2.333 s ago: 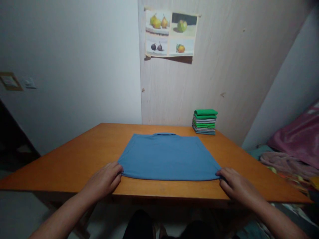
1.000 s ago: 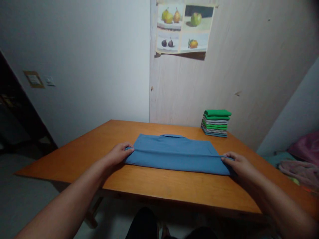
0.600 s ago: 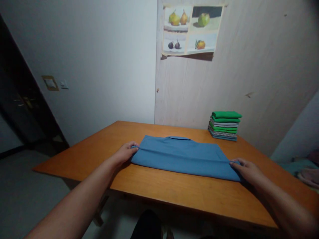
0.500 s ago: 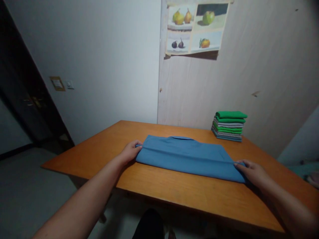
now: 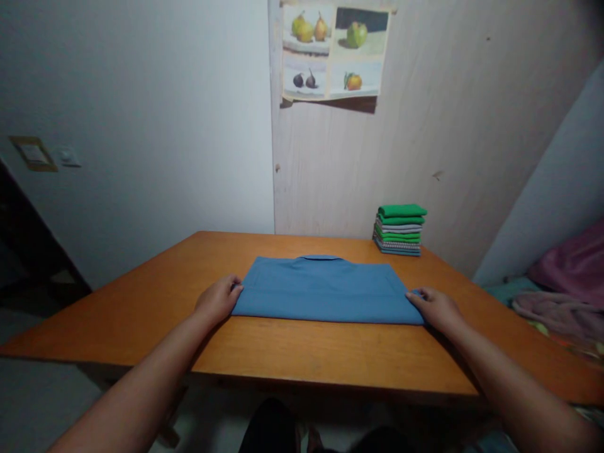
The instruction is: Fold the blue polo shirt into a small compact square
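A blue shirt (image 5: 321,292), folded into a wide flat strip, lies on the wooden table (image 5: 330,352) in front of me. Its collar (image 5: 321,257) shows at the middle of the far edge. My left hand (image 5: 219,301) pinches the shirt's left end between thumb and fingers. At the right end, my right hand (image 5: 436,307) grips the edge in the same way, with a small bit of cloth showing at the fingertips. The upper layer lies nearly flat between both hands.
Toward the table's far right corner stands a stack of folded clothes (image 5: 400,229), green, grey and checked. A fruit picture sheet (image 5: 335,53) hangs on the wall behind. Beyond the table's right side lie a mauve blanket (image 5: 561,314) and a pink cloth (image 5: 573,258).
The raised folded edge across the shirt has come down and now lies almost flat. Both hands still hold the ends. My view has swung to the right.
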`<state>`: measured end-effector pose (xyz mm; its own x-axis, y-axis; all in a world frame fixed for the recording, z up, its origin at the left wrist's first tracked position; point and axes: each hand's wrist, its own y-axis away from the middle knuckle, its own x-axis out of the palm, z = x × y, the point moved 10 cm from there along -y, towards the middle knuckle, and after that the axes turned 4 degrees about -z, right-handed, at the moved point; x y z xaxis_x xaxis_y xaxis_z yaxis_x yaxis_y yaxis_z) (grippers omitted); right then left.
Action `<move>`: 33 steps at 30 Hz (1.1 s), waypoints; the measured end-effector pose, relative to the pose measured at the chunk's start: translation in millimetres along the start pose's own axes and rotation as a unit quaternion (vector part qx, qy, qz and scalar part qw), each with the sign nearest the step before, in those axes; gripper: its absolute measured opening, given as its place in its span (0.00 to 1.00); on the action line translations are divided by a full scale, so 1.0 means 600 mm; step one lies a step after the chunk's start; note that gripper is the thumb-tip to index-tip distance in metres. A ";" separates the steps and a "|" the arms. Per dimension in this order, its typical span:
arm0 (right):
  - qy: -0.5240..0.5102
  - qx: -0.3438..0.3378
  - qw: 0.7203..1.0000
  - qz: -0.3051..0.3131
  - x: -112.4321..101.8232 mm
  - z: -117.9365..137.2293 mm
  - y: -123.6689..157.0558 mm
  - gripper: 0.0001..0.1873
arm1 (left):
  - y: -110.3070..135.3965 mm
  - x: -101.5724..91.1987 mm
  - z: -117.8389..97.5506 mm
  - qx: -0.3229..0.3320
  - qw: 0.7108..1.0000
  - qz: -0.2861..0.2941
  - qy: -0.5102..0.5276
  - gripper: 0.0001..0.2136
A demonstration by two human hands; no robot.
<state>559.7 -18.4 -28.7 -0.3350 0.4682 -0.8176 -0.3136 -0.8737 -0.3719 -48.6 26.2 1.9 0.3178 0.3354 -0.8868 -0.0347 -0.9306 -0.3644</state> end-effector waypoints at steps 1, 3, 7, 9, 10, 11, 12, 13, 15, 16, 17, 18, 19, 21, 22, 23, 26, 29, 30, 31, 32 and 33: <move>0.022 0.009 1.000 0.002 -0.004 0.000 0.002 0.26 | 0.001 -0.007 0.001 -0.005 1.000 -0.007 -0.022 0.15; 0.063 0.020 0.998 -0.015 -0.022 0.011 0.006 0.28 | 0.002 -0.026 -0.012 0.002 0.997 -0.037 -0.062 0.17; 0.083 -0.043 0.995 -0.039 -0.041 0.111 0.025 0.27 | 0.000 -0.036 -0.099 0.082 0.994 -0.062 -0.039 0.19; 0.050 -0.089 0.995 -0.011 -0.023 0.185 0.044 0.27 | 0.001 -0.013 -0.159 0.132 0.991 -0.031 0.010 0.21; 0.034 -0.117 0.993 0.011 -0.007 0.224 0.056 0.28 | 0.004 0.004 -0.190 0.159 0.987 -0.010 0.030 0.21; 0.022 -0.151 0.987 0.041 0.014 0.262 0.071 0.29 | 0.009 0.023 -0.220 0.186 0.981 0.018 0.042 0.22; 0.015 -0.181 0.980 0.078 0.037 0.294 0.086 0.31 | 0.016 0.045 -0.244 0.207 0.976 0.051 0.042 0.24; 0.012 -0.208 0.971 0.118 0.062 0.319 0.102 0.33 | 0.024 0.067 -0.259 0.217 0.972 0.086 0.034 0.25; 0.017 -0.234 0.954 0.184 0.102 0.340 0.127 0.37 | 0.037 0.105 -0.269 0.212 0.966 0.144 0.003 0.28; 0.020 -0.239 0.949 0.205 0.114 0.339 0.134 0.38 | 0.042 0.117 -0.265 0.203 0.965 0.163 -0.011 0.30; 0.023 -0.240 0.945 0.221 0.121 0.332 0.138 0.40 | 0.045 0.124 -0.258 0.196 0.965 0.174 -0.023 0.31; 0.025 -0.237 0.944 0.230 0.124 0.321 0.138 0.41 | 0.048 0.127 -0.251 0.191 0.965 0.179 -0.030 0.32; 0.026 -0.231 0.944 0.234 0.123 0.307 0.135 0.42 | 0.049 0.127 -0.244 0.188 0.965 0.182 -0.036 0.33; 0.033 -0.212 0.948 0.235 0.116 0.272 0.122 0.44 | 0.050 0.125 -0.230 0.180 0.965 0.185 -0.044 0.34; 0.038 -0.199 0.951 0.232 0.111 0.253 0.114 0.45 | 0.050 0.123 -0.224 0.176 0.966 0.186 -0.047 0.34; 0.046 -0.188 0.954 0.229 0.106 0.233 0.105 0.46 | 0.049 0.122 -0.219 0.171 0.966 0.185 -0.049 0.35; 0.064 -0.151 0.963 0.213 0.090 0.169 0.077 0.45 | 0.048 0.120 -0.213 0.167 0.968 0.178 -0.051 0.35; 0.055 -0.082 0.983 0.157 0.057 0.091 0.040 0.39 | 0.047 0.123 -0.212 0.165 0.969 0.175 -0.050 0.35; 0.050 -0.054 0.989 0.129 0.041 0.063 0.027 0.35 | 0.046 0.124 -0.212 0.164 0.969 0.175 -0.049 0.35; 0.048 -0.033 0.993 0.106 0.026 0.039 0.016 0.31 | 0.046 0.125 -0.212 0.164 0.970 0.175 -0.047 0.35; 0.047 -0.014 0.995 0.084 0.011 0.017 0.007 0.28 | 0.046 0.125 -0.212 0.164 0.970 0.174 -0.045 0.35; 0.047 0.000 0.997 0.066 -0.002 -0.001 -0.001 0.27 | 0.045 0.125 -0.212 0.164 0.970 0.173 -0.044 0.35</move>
<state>560.7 -18.7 -27.8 -0.2886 0.3345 -0.8971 -0.2721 -0.9270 -0.2581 94.9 7.4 -38.5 0.1518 0.0356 -0.9878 -0.4294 -0.8977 -0.0984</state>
